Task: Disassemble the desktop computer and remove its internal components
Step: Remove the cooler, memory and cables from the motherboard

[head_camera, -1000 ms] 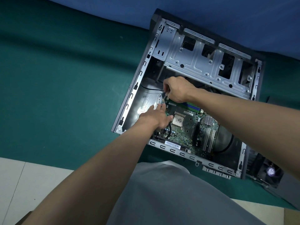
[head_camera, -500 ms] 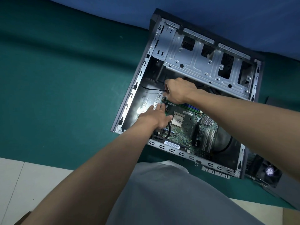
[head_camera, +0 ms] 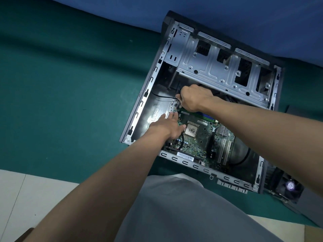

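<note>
The open computer case [head_camera: 139,109] lies on its side on a green mat. Its green motherboard [head_camera: 199,144] is inside, with a bare CPU [head_camera: 191,130] near the middle. My right hand [head_camera: 194,98] is curled round a dark-handled tool [head_camera: 178,102], seemingly a screwdriver. The tool's tip points down at the board's upper left corner. My left hand [head_camera: 167,127] rests on the board's left edge with its fingers straight, just below the tool's tip. The screw under the tip is too small to make out.
A silver drive cage [head_camera: 218,67] fills the far end of the case. A black cable [head_camera: 160,96] runs along the case floor. A removed cooler with a fan [head_camera: 290,186] lies on the mat at the lower right. Blue cloth backs the mat.
Both hands stay at the board's upper left corner. My right hand has shifted only slightly on the tool.
</note>
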